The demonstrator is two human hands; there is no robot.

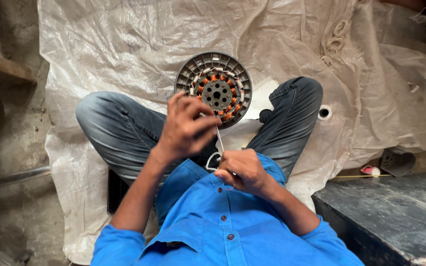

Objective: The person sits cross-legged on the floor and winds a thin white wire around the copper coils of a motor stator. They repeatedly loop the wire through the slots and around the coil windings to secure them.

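The round motor stator (pixel 213 88) rests between the person's crossed legs, on the pale woven plastic sheet (pixel 124 39), its grey ribbed rim facing up and copper windings ringed about a dark hub with holes; it looks heavy and stiff, metal throughout, best taken by the outer rim rather than by the coils, whose thin copper wire would likely scratch or bend under pressure. From its near edge a thin white strip (pixel 220 139), a cord or an insulating sleeve, runs down toward the body; it looks light, limp and easy to slip, so a close pinch near its end seems the surest hold. The left hand (pixel 186 129) is raised just in front of the stator, its fingers curled and pressed together on the upper part of the strip; the right hand (pixel 242 170), lower and close to the blue shirt (pixel 213 221), has its fingers closed on the lower end, where the strip loops. Outward lie the grey jeans (pixel 119 128); a small white tape roll (pixel 324 112) beside the right knee; a dark table (pixel 395 212) at the right; bare dusty floor (pixel 11 148) at the left.
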